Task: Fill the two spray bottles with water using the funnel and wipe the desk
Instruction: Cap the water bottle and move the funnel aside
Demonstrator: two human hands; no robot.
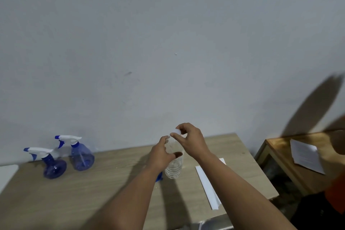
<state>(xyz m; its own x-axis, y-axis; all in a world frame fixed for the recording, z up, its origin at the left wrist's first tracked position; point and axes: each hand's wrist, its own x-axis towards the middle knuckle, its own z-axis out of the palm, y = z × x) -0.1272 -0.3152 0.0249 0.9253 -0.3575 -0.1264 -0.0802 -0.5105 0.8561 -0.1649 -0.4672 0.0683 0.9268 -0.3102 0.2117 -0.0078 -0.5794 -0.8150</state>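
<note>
You've got the clear water bottle (174,166) standing upright on the bench (115,192), right in front of you, its long axis straight up and down. Your left hand (163,152) is wrapped round its upper body, thumb across the front, steadying it. Your right hand (188,138) sits directly over the neck, thumb and fingers pinching the white cap (176,132). Whether that cap is seated on the threads or already lifted free, I can't tell; it's blurred.

Now, here's the relation that matters. The two spray bottles (82,157) stand well apart from your hands, off to your left near the wall. The nearer one (54,164) leans over with its round base toward you; the other stands upright just beside it. Both wear their white trigger heads, so neither is ready for water, I'd say.

Your left hand is the closer one to them, but it's busy holding the water bottle. Once the cap is dealt with, I'd judge the reach goes leftward across the bench.

A bit of blue (159,178) peeks out under your left forearm, beside the bottle's base. Possibly the funnel, too hidden to say. A white strip (207,186) lies on the bench to your right.
</note>
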